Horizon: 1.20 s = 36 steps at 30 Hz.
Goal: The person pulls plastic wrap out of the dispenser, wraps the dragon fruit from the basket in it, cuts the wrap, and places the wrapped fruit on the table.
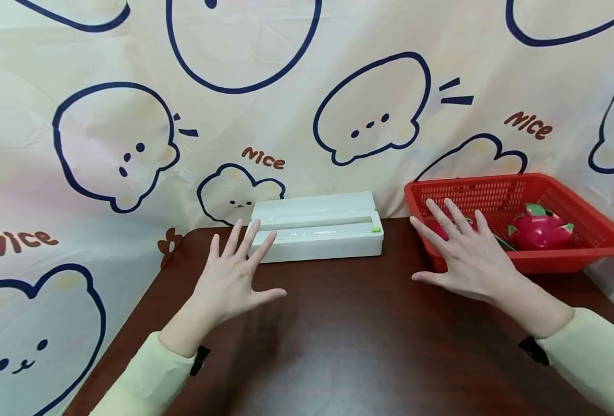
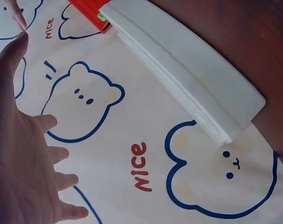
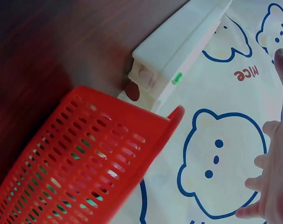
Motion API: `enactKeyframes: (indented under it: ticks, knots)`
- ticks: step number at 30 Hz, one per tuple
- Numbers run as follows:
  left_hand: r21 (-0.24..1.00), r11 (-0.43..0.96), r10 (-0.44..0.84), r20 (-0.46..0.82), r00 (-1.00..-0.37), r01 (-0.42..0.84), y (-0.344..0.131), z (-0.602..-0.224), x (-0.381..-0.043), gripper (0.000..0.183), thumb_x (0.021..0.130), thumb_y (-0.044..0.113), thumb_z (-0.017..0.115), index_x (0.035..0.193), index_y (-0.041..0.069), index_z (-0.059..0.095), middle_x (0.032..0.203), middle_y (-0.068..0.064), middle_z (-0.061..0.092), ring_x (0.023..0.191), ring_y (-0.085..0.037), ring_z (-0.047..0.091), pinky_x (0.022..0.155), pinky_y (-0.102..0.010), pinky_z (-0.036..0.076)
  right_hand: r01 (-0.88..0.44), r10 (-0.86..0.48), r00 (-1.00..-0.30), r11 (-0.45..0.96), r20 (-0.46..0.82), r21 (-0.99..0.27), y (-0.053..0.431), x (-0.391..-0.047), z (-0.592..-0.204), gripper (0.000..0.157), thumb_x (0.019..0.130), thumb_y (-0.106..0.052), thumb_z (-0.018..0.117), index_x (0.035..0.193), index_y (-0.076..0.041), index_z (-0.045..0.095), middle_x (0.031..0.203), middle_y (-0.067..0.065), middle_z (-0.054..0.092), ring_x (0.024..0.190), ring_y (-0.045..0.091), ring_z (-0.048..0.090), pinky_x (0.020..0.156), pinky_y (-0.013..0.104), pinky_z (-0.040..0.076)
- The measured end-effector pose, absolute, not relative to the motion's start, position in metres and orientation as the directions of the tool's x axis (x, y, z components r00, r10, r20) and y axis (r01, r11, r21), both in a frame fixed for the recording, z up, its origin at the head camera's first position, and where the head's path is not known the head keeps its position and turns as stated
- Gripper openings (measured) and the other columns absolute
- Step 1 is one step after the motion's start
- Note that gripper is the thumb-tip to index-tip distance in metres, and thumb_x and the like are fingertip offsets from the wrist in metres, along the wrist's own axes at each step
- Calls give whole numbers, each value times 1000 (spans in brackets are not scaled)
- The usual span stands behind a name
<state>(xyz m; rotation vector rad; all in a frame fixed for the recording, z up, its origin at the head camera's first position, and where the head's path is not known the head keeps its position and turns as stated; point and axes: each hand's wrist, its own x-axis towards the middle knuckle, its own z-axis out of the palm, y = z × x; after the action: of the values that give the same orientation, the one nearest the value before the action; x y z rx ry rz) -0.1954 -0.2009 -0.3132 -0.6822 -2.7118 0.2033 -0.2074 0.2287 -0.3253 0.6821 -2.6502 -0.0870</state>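
My left hand (image 1: pixel 229 283) is held in the air with its fingers spread, holding nothing. Its fingertips overlap the left end of a long white box (image 1: pixel 322 248) in the head view. The box looks like a cling film dispenser, its lid (image 1: pixel 314 205) raised and a small green slider (image 1: pixel 376 229) at its right end. My right hand (image 1: pixel 470 257), also spread and holding nothing, appears in front of a red plastic basket (image 1: pixel 577 263). Inside lies a pink dragon fruit (image 1: pixel 540 231) with green tips; another pink thing is partly hidden behind my fingers.
The dark brown table (image 1: pixel 348 341) reaches back to a cream cloth (image 1: pixel 296 133) printed with blue bear outlines, which hangs behind and at both sides. The box and basket stand at the table's back edge, the basket to the right.
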Motion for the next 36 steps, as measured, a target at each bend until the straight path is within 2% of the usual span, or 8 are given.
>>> enactKeyframes:
  ticks: [10,22,29,36]
  knots:
    - [-250,872,484,322,-814,420,-204,-300,-198,104,77,87,40,156,24,19,162,-8,0,146,-38,0,105,-70,14,-474,-490,-786,869,377,140,221,-217,-316,104,72,-65,71,155,-24,25,159,15,16,145,38,6,107,68,10]
    - [-210,889,455,301,-838,407,-208,-301,-206,104,78,84,44,157,26,11,162,-6,-4,146,-35,-6,106,-70,9,-502,-517,-774,853,365,142,211,-225,-313,101,76,-67,66,156,-24,22,161,12,9,145,39,7,105,69,15]
    - [-201,892,449,291,-845,404,-214,-307,-213,103,78,83,46,157,23,16,163,-7,-1,146,-36,-2,106,-69,11,-508,-515,-786,853,341,117,208,-229,-317,99,77,-68,64,155,-23,24,161,12,8,145,38,4,106,69,14]
    - [-181,896,442,287,-850,405,-221,-311,-224,101,79,80,49,156,21,21,162,-9,5,146,-37,3,106,-69,12,-501,-515,-788,855,338,134,205,-239,-318,97,77,-67,65,154,-22,28,161,13,10,145,39,7,106,68,16]
